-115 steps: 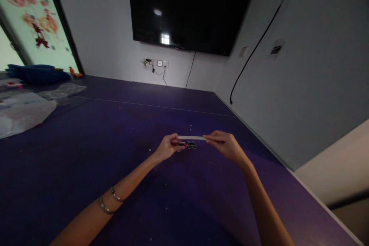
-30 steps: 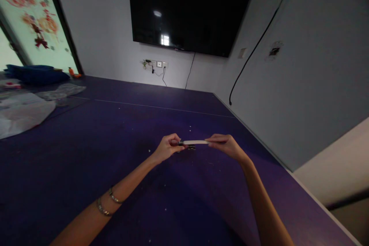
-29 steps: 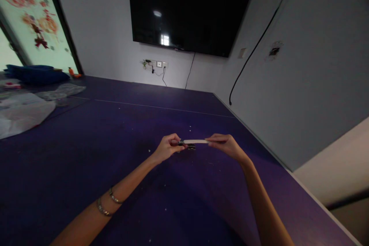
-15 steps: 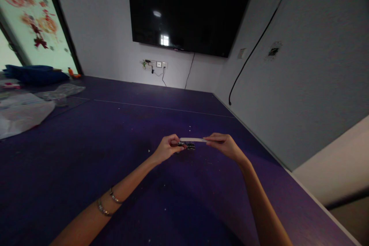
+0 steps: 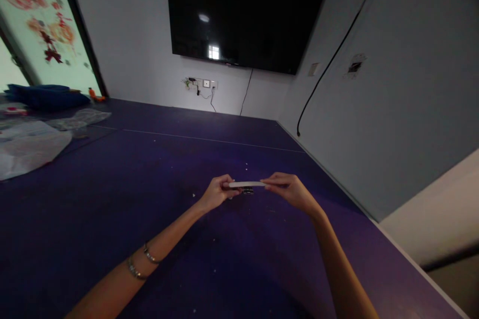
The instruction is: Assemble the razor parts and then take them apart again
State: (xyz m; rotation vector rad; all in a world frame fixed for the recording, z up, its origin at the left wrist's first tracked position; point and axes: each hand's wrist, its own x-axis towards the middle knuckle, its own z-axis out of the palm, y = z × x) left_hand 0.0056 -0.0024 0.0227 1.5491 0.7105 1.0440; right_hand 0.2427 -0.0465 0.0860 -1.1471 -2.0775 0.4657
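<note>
A thin, pale, slightly bowed strip [image 5: 247,184] spans the gap between my two hands, above the dark purple surface. Its right end is pinched by my right hand [image 5: 286,187], thumb below and fingers above. The left end lies between the thumb and curled fingers of my left hand [image 5: 217,193], which is closed about it. Just under the strip, by my left thumb, shows a small black and silver piece [image 5: 247,191], partly covered. Whether that piece rests on the surface or is held cannot be made out.
Small white bits dot the purple surface [image 5: 149,219]. At the left lie clear plastic bags [image 5: 30,147], blue cloth [image 5: 47,97] and an orange object [image 5: 96,95]. A large screen [image 5: 247,15] hangs on the wall, and a black cable [image 5: 329,65] dangles at the right.
The strip has shifted slightly left and down, so its left end now overlaps my left fingers and hides part of the dark piece. My right hand has moved a little left.
</note>
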